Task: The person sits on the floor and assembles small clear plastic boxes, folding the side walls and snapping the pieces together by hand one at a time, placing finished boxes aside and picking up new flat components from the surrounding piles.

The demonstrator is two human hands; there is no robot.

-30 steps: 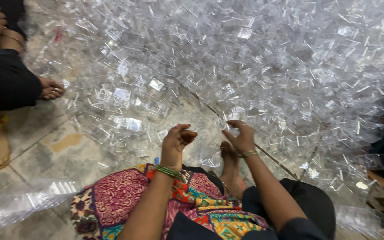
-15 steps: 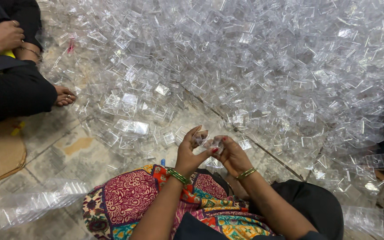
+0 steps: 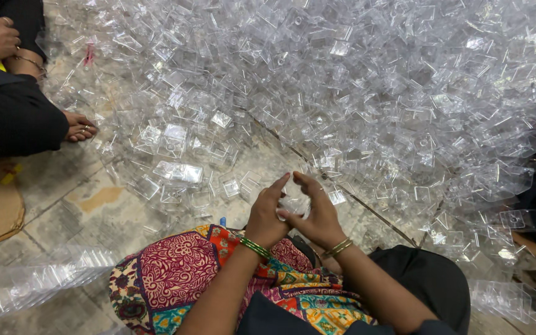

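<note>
**A:** What are the hands doing at this moment?

**B:** The left hand (image 3: 267,214) and the right hand (image 3: 319,218) are pressed together over a small clear plastic piece (image 3: 293,205), fingers closed around it from both sides. Only a pale glint of it shows between the palms, just above the patterned cloth (image 3: 175,279) on the lap.

**A:** How does that differ from a second ago?

**B:** Then the hands were apart, each raised at the near edge of the heap of clear plastic trays (image 3: 355,93). Half a second ago they had already met around the piece. Now they sit closer to the body and the fingertips have come together above it, so the piece is off the heap and being worked in the hands.

**A:** Anything else different?

**B:** The view has shifted, so the other person's foot (image 3: 80,126) at the left sits differently in frame. The flat stack of clear trays (image 3: 32,282) lies on the stone floor (image 3: 75,211) at lower left.
</note>
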